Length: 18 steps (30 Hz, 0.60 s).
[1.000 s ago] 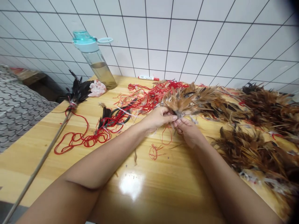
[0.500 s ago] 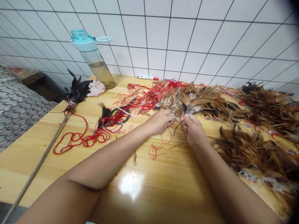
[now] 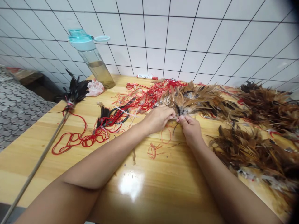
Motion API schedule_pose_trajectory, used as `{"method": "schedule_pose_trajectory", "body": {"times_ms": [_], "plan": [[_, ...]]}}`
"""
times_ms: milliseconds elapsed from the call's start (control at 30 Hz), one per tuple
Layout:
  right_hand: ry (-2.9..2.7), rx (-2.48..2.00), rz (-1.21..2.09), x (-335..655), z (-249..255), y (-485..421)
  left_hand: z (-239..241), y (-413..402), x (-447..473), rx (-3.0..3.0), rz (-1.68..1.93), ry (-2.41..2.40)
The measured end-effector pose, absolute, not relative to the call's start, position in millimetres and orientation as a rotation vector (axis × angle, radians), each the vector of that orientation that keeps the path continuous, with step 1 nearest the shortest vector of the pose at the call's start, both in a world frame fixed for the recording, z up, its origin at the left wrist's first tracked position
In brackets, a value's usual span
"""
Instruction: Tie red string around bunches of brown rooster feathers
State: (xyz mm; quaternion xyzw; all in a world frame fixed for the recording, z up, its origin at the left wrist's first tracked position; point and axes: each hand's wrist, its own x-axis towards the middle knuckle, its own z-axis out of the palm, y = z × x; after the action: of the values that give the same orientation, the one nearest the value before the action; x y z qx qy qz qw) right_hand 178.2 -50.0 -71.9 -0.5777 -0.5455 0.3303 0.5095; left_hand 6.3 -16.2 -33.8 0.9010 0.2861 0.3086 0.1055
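Note:
A bundle of brown feathers (image 3: 198,99) lies on the wooden table (image 3: 140,193), just beyond my hands. My left hand (image 3: 158,119) and my right hand (image 3: 190,129) meet fingertip to fingertip at the near base of that bundle, both pinched closed on it. Thin red thread (image 3: 167,137) hangs loose below my fingers. A tangle of red string (image 3: 144,96) spreads out to the left of the feathers.
A water bottle (image 3: 93,59) with a teal lid stands at the back left by the tiled wall. A stick (image 3: 35,169) tipped with black feathers (image 3: 76,90) lies along the left edge. More brown feather piles (image 3: 254,149) cover the right side. A red marker (image 3: 147,77) lies by the wall.
Both hands stayed at the base of the feather bundle. My right hand moved up and a little left, bringing its fingertips against my left hand's.

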Motion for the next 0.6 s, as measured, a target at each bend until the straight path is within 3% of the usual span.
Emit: {"method": "schedule_pose_trajectory", "body": {"times_ms": [600], "plan": [[-1.408,-1.419,0.684,177.7,-65.2,-50.9,-28.4,-17.8,6.5,2.682,0.973,0.806]]}}
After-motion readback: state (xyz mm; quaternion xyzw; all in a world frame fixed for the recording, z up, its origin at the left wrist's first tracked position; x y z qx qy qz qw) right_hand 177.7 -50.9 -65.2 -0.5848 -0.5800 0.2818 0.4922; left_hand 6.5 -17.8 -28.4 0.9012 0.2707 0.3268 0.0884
